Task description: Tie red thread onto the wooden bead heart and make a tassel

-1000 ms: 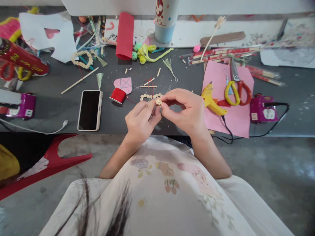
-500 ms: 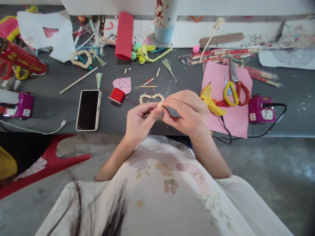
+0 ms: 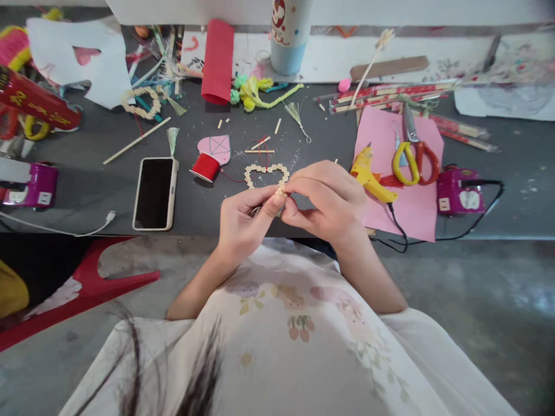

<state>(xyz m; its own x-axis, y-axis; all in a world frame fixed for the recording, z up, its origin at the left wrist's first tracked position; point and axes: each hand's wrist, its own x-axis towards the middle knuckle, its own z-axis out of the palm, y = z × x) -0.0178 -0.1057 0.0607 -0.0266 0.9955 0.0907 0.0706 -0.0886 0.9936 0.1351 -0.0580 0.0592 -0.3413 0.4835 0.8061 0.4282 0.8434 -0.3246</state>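
Over the near edge of the dark table [image 3: 87,190], my left hand [image 3: 243,222] and my right hand [image 3: 329,202] meet fingertip to fingertip. Together they pinch a small pale bead piece [image 3: 281,192]. Both hands are closed around it. Just beyond my fingers lies a heart-shaped ring of pale beads [image 3: 266,171], apart from the hands. A red thread spool [image 3: 205,167] sits left of the heart beside a pink paper shape [image 3: 218,147].
A phone [image 3: 155,192] lies left of my hands. A yellow glue gun [image 3: 370,176] and scissors [image 3: 411,159] rest on pink paper [image 3: 407,202] to the right. A purple device [image 3: 458,192] with a black cable stands further right. Craft scraps, sticks and a red roll [image 3: 218,60] crowd the far side.
My hands have drawn slightly toward me with the small piece, so the heart-shaped bead ring on the table now shows fully.
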